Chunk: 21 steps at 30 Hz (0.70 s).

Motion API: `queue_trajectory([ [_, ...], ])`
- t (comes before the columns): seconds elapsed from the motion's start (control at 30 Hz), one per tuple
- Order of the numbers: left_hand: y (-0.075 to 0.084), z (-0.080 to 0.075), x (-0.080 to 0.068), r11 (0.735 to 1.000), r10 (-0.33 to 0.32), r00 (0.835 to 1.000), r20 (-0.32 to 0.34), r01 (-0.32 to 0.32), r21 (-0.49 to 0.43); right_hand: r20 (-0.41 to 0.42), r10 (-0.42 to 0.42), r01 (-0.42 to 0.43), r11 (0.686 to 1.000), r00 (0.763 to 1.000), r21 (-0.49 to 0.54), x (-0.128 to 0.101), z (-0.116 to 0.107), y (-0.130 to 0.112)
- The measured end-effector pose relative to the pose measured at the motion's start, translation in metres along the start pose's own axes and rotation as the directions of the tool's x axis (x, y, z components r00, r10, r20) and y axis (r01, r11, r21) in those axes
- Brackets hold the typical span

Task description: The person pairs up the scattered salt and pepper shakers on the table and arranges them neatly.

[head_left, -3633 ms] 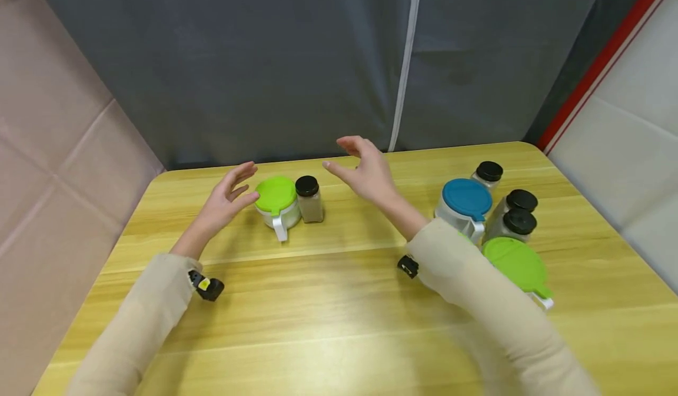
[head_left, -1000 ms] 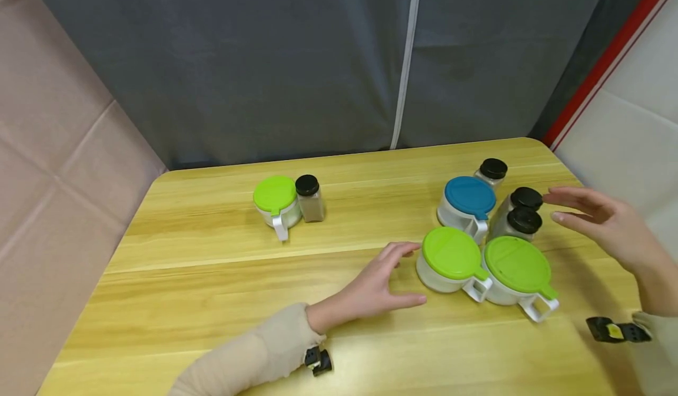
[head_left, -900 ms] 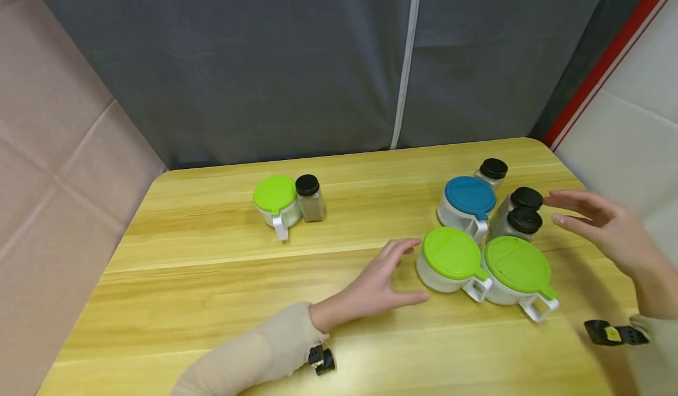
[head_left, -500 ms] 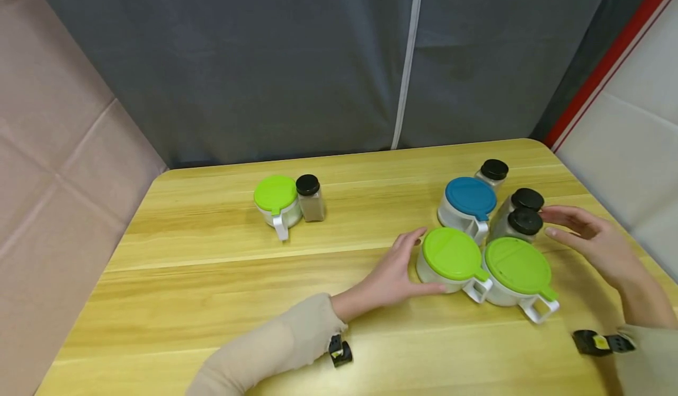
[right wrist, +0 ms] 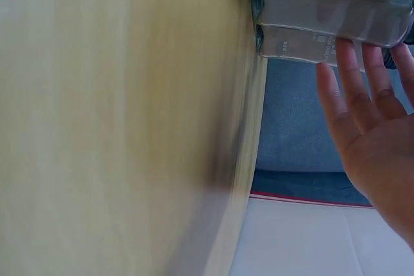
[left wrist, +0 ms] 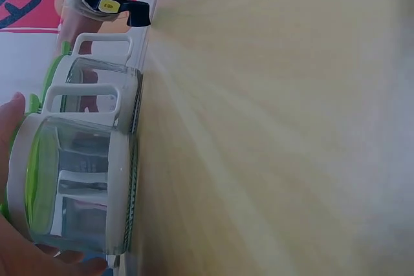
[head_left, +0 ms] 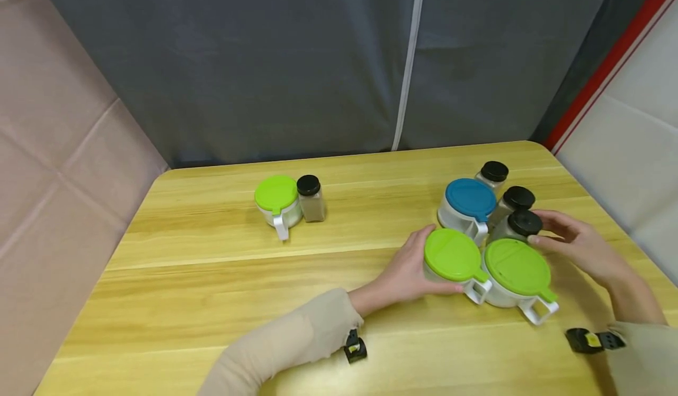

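A cluster of containers stands at the right of the wooden table (head_left: 212,278). My left hand (head_left: 408,269) wraps round the left side of a small clear jar with a green lid (head_left: 452,255), with fingers behind and thumb in front. The left wrist view shows the same jar (left wrist: 71,179) between my fingertips. A larger green-lidded jar (head_left: 516,266) touches it on the right. My right hand (head_left: 569,243) lies with straight fingers against a black-capped spice bottle (head_left: 523,224) and that larger jar. In the right wrist view its fingers (right wrist: 352,88) reach a clear jar wall (right wrist: 323,14).
Behind the two jars stand a blue-lidded jar (head_left: 468,199) and two more black-capped bottles (head_left: 516,199) (head_left: 494,172). Far left on the table are another green-lidded jar (head_left: 275,195) and a spice bottle (head_left: 309,199). A grey curtain hangs behind the table.
Both hands have closed in on the cluster. The left hand slid right and now wraps round the small green-lidded jar. The right hand moved left onto the nearest spice bottle.
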State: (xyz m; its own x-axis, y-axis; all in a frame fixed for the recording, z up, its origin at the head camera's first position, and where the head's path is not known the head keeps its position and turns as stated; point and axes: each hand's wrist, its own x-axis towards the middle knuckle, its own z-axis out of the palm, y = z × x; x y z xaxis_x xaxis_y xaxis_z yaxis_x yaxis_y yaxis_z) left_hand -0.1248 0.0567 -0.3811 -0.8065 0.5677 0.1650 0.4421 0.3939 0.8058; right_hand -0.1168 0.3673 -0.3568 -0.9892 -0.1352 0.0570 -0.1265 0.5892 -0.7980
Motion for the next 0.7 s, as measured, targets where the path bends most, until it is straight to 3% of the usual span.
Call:
queue_trajectory([
  [0.2,0.0003,0.0040,0.0043,1.000,-0.003,1.000,-0.019,0.004,0.016,0.026,-0.043,0.043,0.999,0.999,0.005,0.0022,0.0015,0.0014],
  [0.53,-0.0012,0.0058,0.0045,0.999,0.031,0.998,-0.055,-0.030,0.013,-0.013,-0.058,0.057,0.998,0.998,-0.017,0.0036,0.0054,-0.0023],
  [0.7,-0.0011,0.0061,0.0041,1.000,0.019,0.997,-0.070,-0.018,0.016,-0.021,-0.087,0.087,0.996,0.996,-0.011,0.0045,0.0067,-0.0031],
])
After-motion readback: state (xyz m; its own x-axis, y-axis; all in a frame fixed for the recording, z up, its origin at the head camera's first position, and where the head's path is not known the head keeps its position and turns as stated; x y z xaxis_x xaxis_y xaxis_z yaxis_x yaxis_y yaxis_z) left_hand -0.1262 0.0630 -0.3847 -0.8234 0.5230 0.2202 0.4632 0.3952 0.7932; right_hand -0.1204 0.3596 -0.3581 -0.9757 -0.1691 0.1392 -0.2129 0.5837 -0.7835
